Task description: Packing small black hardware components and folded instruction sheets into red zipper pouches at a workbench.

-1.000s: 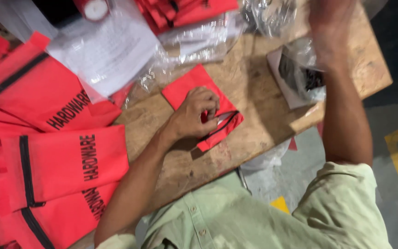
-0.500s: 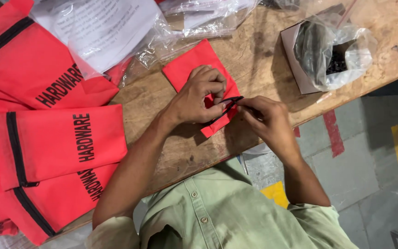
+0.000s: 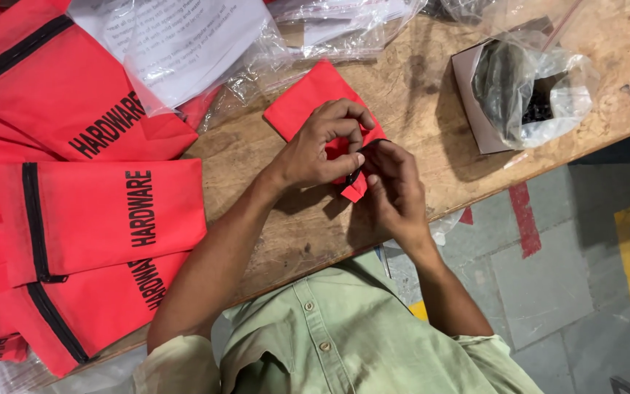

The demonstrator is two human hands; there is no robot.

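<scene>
A small red fabric pouch (image 3: 305, 104) lies on the wooden table (image 3: 417, 102). My left hand (image 3: 324, 144) pinches its near edge, where a black zipper strip shows. My right hand (image 3: 397, 191) grips the same near corner of the pouch, fingers curled around the black zipper end. Both hands meet at the pouch's edge close to the table's front. What is between the fingertips is mostly hidden.
Several larger red fabric bags (image 3: 103, 211) with black zippers and lettering are stacked at the left. Clear plastic sleeves with printed paper (image 3: 184, 44) lie at the back. A cardboard box (image 3: 475, 102) holding a plastic bag of small black parts (image 3: 537, 91) stands at the right.
My right hand came down from the box at the far right and joined my left hand at the pouch's near edge. The view has shifted closer.
</scene>
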